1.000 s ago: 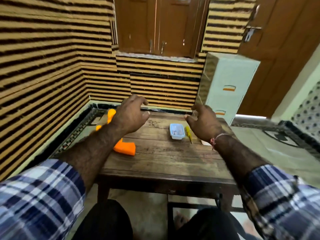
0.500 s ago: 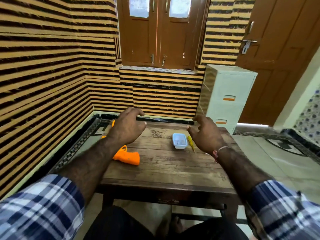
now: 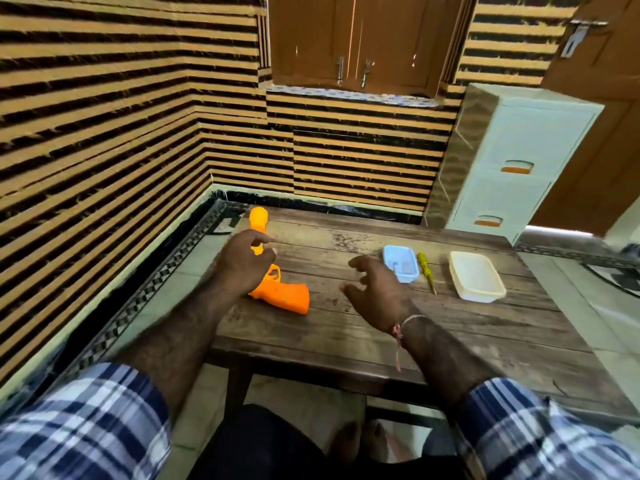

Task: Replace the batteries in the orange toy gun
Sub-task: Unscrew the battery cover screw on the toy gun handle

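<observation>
I am at the reaching step: my left hand (image 3: pixel 242 263), released, hovers over the orange toy gun (image 3: pixel 280 289) at nine o'clock on the counter (image 3: pixel 346 334), my right hand (image 3: pixel 375 289) also empty, so next I should grasp the gun.

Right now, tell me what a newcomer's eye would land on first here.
The orange toy gun lies on the left of the wooden table, with the left hand over its middle. The right hand hovers open near the centre. Past it sit a small blue tray, a yellow screwdriver and a white tub.
</observation>
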A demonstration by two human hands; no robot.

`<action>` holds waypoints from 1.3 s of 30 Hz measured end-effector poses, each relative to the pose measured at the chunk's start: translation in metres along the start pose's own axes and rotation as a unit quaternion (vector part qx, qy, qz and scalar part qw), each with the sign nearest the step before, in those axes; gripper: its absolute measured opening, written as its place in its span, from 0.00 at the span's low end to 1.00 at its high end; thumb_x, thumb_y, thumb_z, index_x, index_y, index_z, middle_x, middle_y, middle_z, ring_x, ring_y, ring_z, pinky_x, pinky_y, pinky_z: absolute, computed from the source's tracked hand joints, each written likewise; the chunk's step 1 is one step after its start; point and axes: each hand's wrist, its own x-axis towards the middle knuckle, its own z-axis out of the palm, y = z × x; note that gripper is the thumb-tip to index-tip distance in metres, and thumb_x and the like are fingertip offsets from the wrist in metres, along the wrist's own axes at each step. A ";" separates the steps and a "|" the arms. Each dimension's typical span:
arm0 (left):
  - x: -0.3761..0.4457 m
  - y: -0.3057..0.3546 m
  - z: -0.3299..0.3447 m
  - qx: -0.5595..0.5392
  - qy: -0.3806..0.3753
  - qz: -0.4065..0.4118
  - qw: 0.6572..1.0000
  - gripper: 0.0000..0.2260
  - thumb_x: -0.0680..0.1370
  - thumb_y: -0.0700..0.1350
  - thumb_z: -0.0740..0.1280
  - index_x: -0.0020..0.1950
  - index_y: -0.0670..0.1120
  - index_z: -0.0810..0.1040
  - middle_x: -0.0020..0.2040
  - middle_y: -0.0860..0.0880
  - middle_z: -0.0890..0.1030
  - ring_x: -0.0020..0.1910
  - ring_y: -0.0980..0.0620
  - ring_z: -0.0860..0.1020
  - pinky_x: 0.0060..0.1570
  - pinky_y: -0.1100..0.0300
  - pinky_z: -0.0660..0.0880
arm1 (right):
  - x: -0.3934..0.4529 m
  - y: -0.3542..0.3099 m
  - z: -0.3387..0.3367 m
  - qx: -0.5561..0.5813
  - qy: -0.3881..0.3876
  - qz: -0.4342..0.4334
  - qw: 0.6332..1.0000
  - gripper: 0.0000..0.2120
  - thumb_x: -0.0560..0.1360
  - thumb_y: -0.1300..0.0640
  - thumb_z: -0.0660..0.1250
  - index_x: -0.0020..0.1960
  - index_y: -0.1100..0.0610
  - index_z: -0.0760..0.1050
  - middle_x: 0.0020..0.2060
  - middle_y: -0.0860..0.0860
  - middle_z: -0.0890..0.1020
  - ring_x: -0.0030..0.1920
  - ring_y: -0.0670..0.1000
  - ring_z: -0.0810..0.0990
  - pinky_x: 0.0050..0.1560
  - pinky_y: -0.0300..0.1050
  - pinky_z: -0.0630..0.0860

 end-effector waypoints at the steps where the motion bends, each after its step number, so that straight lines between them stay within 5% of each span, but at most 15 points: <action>1: 0.002 -0.005 0.000 -0.029 0.014 -0.033 0.999 0.11 0.79 0.43 0.68 0.60 0.41 0.79 0.62 0.44 0.78 0.63 0.44 0.74 0.60 0.52 0.71 | 0.003 -0.003 0.009 -0.005 -0.018 -0.014 1.000 0.23 0.74 0.52 0.71 0.67 0.55 0.71 0.62 0.53 0.77 0.60 0.52 0.76 0.61 0.44 0.73; 6: 0.011 -0.035 0.000 -0.139 0.106 -0.162 0.971 0.05 0.77 0.44 0.67 0.46 0.44 0.82 0.48 0.42 0.83 0.51 0.42 0.80 0.52 0.50 0.77 | 0.027 -0.022 0.056 -0.022 -0.136 -0.041 0.990 0.34 0.71 0.52 0.74 0.73 0.54 0.65 0.71 0.52 0.71 0.70 0.52 0.69 0.70 0.44 0.65; 10: 0.014 -0.052 0.007 -0.132 0.115 -0.189 0.966 0.08 0.78 0.44 0.67 0.49 0.42 0.83 0.47 0.44 0.82 0.48 0.45 0.78 0.46 0.58 0.72 | 0.041 -0.032 0.088 -0.068 -0.178 -0.050 0.980 0.39 0.69 0.45 0.75 0.75 0.52 0.63 0.72 0.53 0.68 0.71 0.55 0.67 0.70 0.52 0.66; 18: 0.023 -0.067 0.017 -0.183 0.186 -0.217 0.941 0.08 0.76 0.45 0.66 0.51 0.46 0.84 0.53 0.44 0.83 0.52 0.43 0.79 0.52 0.54 0.76 | 0.057 -0.034 0.108 -0.145 -0.172 -0.092 0.970 0.31 0.71 0.47 0.72 0.70 0.54 0.68 0.64 0.57 0.74 0.65 0.59 0.70 0.64 0.48 0.69; 29: -0.016 -0.031 0.033 -0.317 0.243 -0.247 0.883 0.11 0.75 0.47 0.69 0.54 0.44 0.80 0.51 0.46 0.82 0.48 0.49 0.79 0.40 0.59 0.72 | 0.021 -0.026 0.063 -0.142 -0.144 -0.098 0.975 0.30 0.75 0.50 0.69 0.73 0.56 0.63 0.67 0.56 0.70 0.65 0.58 0.67 0.65 0.47 0.64; 33: -0.037 0.006 0.043 -0.462 0.159 -0.264 0.831 0.09 0.77 0.52 0.68 0.51 0.48 0.81 0.50 0.44 0.84 0.45 0.48 0.82 0.39 0.58 0.74 | 0.001 -0.027 0.024 -0.125 -0.088 -0.102 0.983 0.29 0.75 0.52 0.68 0.73 0.56 0.64 0.66 0.55 0.71 0.64 0.57 0.68 0.64 0.46 0.63; 36: -0.053 0.045 0.048 -0.602 0.023 -0.254 0.756 0.13 0.80 0.55 0.63 0.60 0.50 0.78 0.52 0.45 0.84 0.52 0.46 0.82 0.53 0.50 0.77 | -0.013 -0.028 -0.010 -0.114 -0.065 -0.097 0.987 0.28 0.75 0.50 0.69 0.72 0.55 0.65 0.64 0.55 0.73 0.62 0.57 0.69 0.63 0.48 0.66; 39: -0.066 0.077 0.055 -0.656 -0.050 -0.219 0.720 0.23 0.78 0.56 0.64 0.70 0.46 0.72 0.62 0.38 0.80 0.63 0.40 0.78 0.63 0.45 0.74 | -0.028 -0.025 -0.040 -0.101 -0.040 -0.088 0.990 0.25 0.75 0.50 0.69 0.68 0.55 0.68 0.62 0.56 0.74 0.61 0.58 0.70 0.62 0.50 0.69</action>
